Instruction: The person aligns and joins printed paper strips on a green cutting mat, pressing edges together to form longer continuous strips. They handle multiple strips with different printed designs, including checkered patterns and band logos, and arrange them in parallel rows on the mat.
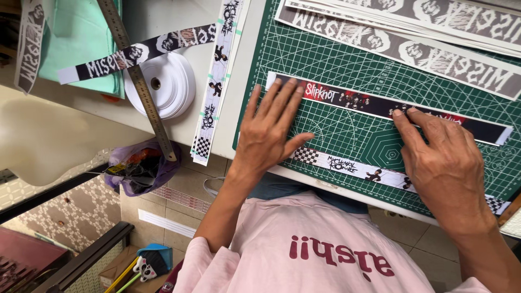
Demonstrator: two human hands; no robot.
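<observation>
My left hand (269,130) lies flat, fingers spread, on the green cutting mat (347,54), with its fingertips on the left end of a black printed strip (353,100). My right hand (440,157) presses two fingertips onto the same strip further right. A white strip with checkered ends (353,165) lies nearer to me, running under both hands. Neither hand holds anything.
More grey and white printed strips (434,54) lie at the mat's far side. On the white table to the left are a roll of white tape (163,84), a metal ruler (138,81), a long white strip (217,76) and green paper (76,38). A purple bag (138,168) hangs below the table edge.
</observation>
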